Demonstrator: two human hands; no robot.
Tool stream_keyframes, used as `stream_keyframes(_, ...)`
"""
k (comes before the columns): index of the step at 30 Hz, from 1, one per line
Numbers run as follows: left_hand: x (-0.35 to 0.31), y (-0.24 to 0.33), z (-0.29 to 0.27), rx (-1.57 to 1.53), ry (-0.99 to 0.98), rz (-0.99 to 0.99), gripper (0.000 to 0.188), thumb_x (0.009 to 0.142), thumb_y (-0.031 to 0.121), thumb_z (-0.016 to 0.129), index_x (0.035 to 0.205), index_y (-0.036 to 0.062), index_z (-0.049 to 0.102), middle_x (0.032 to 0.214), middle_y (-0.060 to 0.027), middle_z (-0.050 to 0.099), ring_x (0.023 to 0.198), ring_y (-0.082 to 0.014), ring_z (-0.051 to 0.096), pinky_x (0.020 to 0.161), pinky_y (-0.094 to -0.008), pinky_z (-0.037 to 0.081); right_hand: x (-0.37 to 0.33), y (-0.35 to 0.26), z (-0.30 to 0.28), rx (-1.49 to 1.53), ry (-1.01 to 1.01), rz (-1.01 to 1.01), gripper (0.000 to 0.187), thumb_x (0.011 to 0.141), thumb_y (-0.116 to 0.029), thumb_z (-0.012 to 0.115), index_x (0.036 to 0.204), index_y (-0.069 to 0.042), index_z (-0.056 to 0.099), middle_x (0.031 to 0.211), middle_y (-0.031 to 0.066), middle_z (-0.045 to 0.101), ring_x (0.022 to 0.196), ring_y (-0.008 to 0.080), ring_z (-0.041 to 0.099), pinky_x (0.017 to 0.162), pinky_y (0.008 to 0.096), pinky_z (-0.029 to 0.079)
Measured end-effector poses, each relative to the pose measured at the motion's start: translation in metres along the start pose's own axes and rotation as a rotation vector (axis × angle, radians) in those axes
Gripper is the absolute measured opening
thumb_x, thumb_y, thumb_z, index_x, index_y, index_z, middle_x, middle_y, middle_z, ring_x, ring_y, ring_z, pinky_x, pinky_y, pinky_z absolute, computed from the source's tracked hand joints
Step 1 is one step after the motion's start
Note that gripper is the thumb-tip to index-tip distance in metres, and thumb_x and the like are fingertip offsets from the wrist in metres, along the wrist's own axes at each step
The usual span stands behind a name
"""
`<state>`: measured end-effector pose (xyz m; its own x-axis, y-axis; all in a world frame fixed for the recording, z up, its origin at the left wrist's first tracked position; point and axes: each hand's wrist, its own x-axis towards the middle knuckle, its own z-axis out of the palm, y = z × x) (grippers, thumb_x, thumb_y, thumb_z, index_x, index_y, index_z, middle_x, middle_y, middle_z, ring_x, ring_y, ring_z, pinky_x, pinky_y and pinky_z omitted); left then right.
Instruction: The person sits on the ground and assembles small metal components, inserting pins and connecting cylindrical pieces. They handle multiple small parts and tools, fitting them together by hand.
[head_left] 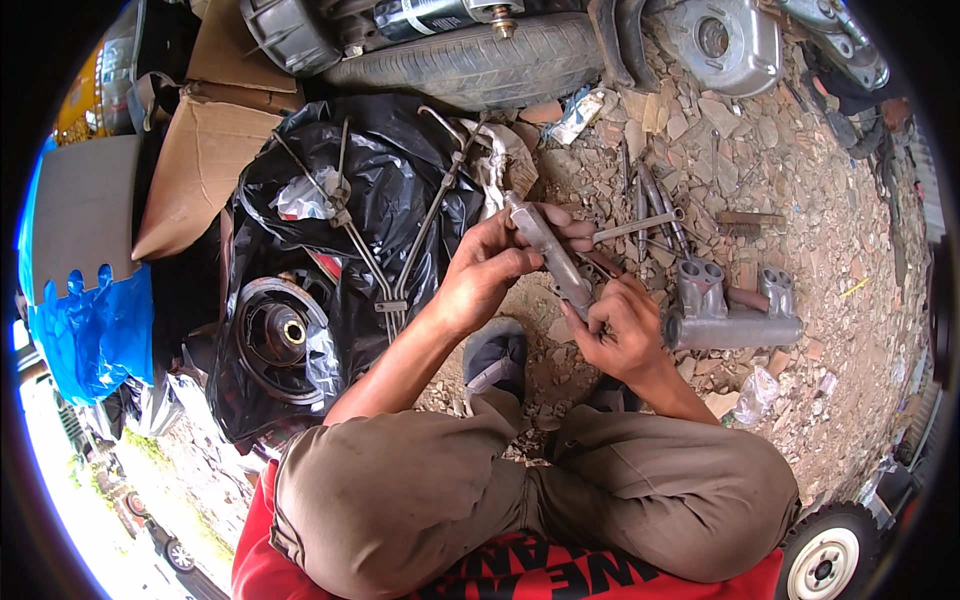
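A worn grey metal cylinder (556, 260), narrower at its upper end, lies slantwise between my two hands over the stony ground. My left hand (485, 268) is closed around its upper part, thumb along the near side. At the lower end, the curled fingers and thumb of my right hand (622, 330) grip the same piece. A combination wrench (640, 226) shows just beyond my left fingertips; whether they touch it I cannot tell. Beside my right hand, a grey cast metal part (735, 332) with paired round openings rests on the ground.
Black plastic sheeting (400, 130) on the left carries bent metal pipes (365, 250) and a rusty round drum (280, 332). A tyre (470, 70) lies at the far side, near a cast housing (715, 42). Loose tools and a brush (750, 222) lie among rubble.
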<state>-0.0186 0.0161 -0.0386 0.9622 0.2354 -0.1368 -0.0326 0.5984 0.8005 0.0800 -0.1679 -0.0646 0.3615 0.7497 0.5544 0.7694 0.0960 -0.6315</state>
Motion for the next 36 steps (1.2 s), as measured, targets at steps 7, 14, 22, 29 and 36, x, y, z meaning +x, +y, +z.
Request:
stream_keyframes(7, -0.001, 0.003, 0.003, 0.036, -0.078, 0.062, 0.054, 0.082, 0.0, 0.056, 0.134, -0.0063, 0.045, 0.132, -0.0262, 0.057, 0.125, -0.0368, 0.057, 0.11, -0.0499, 0.042, 0.002, -0.002, 0.001, 0.11, 0.059, 0.082, 0.037, 0.069, -0.001, 0.082, 0.073, -0.01, 0.047, 0.061, 0.0026, 0.047, 0.051, 0.0211, 0.049, 0.051, 0.0352, 0.041)
stream_keyframes(14, -0.005, 0.008, 0.012, 0.141, -0.124, 0.105, 0.05, 0.09, -0.003, 0.059, 0.137, -0.0063, 0.044, 0.133, -0.0239, 0.057, 0.124, -0.0327, 0.058, 0.108, -0.0467, 0.044, -0.001, -0.004, 0.005, 0.157, -0.005, 0.249, 0.04, 0.074, -0.001, 0.082, 0.069, -0.008, 0.043, 0.058, 0.0033, 0.045, 0.051, 0.0164, 0.049, 0.062, 0.0335, 0.05)
stream_keyframes(22, -0.006, 0.013, 0.017, 0.31, -0.052, 0.068, 0.046, 0.093, -0.005, 0.058, 0.137, -0.0064, 0.044, 0.132, -0.0198, 0.059, 0.121, -0.0265, 0.06, 0.104, -0.0408, 0.048, -0.002, -0.001, 0.007, 0.24, -0.036, 0.372, 0.033, 0.078, -0.013, 0.081, 0.072, -0.007, 0.049, 0.063, 0.0037, 0.051, 0.056, 0.0163, 0.049, 0.053, 0.0323, 0.041)
stream_keyframes(29, -0.006, 0.013, 0.014, 0.507, 0.003, 0.132, 0.041, 0.091, -0.008, 0.06, 0.131, -0.006, 0.051, 0.128, -0.015, 0.061, 0.117, -0.0215, 0.06, 0.102, -0.0367, 0.049, 0.003, -0.002, 0.005, 0.589, 0.048, 0.673, 0.019, 0.088, -0.017, 0.072, 0.09, -0.003, 0.06, 0.084, 0.0039, 0.061, 0.074, 0.0122, 0.055, 0.069, 0.0291, 0.044)
stream_keyframes(36, -0.004, -0.005, 0.007, 0.646, 0.082, 0.057, 0.044, 0.089, -0.011, 0.059, 0.132, -0.0034, 0.053, 0.128, -0.0118, 0.062, 0.119, -0.0186, 0.059, 0.101, -0.0338, 0.049, 0.02, -0.01, -0.007, 0.615, -0.001, 0.798, 0.011, 0.093, -0.008, 0.066, 0.099, 0.001, 0.062, 0.09, 0.0012, 0.063, 0.079, 0.0065, 0.054, 0.069, 0.0234, 0.043)
